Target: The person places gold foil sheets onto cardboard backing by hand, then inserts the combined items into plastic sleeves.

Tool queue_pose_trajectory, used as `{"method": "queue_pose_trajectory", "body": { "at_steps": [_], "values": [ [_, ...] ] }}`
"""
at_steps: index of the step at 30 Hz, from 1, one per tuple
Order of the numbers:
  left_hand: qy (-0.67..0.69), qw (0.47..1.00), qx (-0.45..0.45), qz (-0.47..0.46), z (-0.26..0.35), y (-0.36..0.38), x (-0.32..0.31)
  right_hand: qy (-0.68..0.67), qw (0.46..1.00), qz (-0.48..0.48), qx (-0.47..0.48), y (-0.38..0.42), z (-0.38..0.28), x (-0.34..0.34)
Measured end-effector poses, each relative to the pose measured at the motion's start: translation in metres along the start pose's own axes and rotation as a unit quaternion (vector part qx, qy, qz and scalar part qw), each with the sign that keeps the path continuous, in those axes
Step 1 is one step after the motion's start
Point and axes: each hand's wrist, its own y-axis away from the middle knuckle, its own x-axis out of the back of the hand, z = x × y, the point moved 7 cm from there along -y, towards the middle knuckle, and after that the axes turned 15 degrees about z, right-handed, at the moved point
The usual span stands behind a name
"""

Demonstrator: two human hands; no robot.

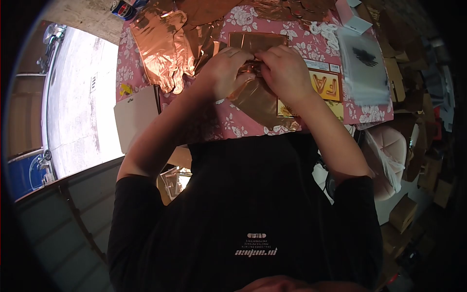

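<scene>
Worked at the near edge of a counter [233,127] under a pink floral cloth, with little bare cloth left near the hands. Crowded on the far left by a heap of rose-gold foil balloons [165,46], on the right by a stack of clear plastic bags [362,63], with cardboard boxes [404,211] beyond the right edge. Contents of the boxes impossible to tell. Met over a folded rose-gold foil balloon [253,95] above a yellow printed card [326,85]: left hand [226,68] and right hand [284,68], knuckles up, forearms converging from the body. Both grips pinched together on the foil's upper edge, fingertips nearly touching each other.
</scene>
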Motion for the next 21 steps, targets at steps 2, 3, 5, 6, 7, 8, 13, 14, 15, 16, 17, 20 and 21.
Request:
{"method": "queue_pose_trajectory", "body": {
  "at_steps": [2,3,5,6,7,8,13,14,15,16,17,20,21],
  "values": [
    [0.004,1.0,-0.022,0.011,-0.001,-0.001,0.0,-0.016,0.999,-0.041,-0.008,0.006,0.003,-0.004],
    [0.0,0.999,-0.038,-0.004,-0.001,0.0,-0.002,-0.016,0.999,-0.041,-0.008,0.006,0.004,-0.003],
    [-0.004,0.998,-0.055,-0.019,0.001,0.001,-0.005,-0.026,0.998,-0.065,-0.003,0.009,0.002,-0.004],
    [-0.016,0.999,-0.046,-0.022,0.002,0.002,-0.006,-0.026,0.998,-0.064,-0.004,0.01,0.001,-0.003],
    [-0.028,0.999,-0.037,-0.025,0.002,0.002,-0.007,-0.02,0.997,-0.072,-0.001,0.012,0.0,-0.004],
    [-0.028,0.999,-0.037,-0.025,0.0,0.004,-0.008,-0.013,0.997,-0.079,0.002,0.013,-0.001,-0.004],
    [-0.142,0.983,-0.116,-0.029,0.021,0.006,-0.006,-0.012,0.998,-0.065,0.023,0.014,-0.007,0.008],
    [-0.14,0.983,-0.12,-0.026,0.025,0.007,-0.006,-0.041,0.998,-0.04,0.027,0.011,-0.007,0.015],
    [-0.14,0.985,-0.093,-0.039,0.023,0.008,-0.007,-0.036,0.998,-0.039,0.028,0.007,0.0,0.019],
    [-0.14,0.987,-0.066,-0.052,0.021,0.008,-0.009,-0.01,1.0,0.004,-0.018,0.001,0.021,0.028],
    [-0.139,0.987,-0.068,-0.049,0.024,0.007,-0.008,0.016,0.997,0.046,-0.063,-0.005,0.043,0.038],
    [-0.14,0.987,-0.041,-0.061,0.027,0.006,-0.008,0.157,0.976,0.052,-0.143,-0.022,0.121,0.053],
    [-0.14,0.988,-0.041,-0.053,0.027,0.006,-0.008,0.159,0.976,0.053,-0.14,-0.028,0.133,0.056]
  ]
}}
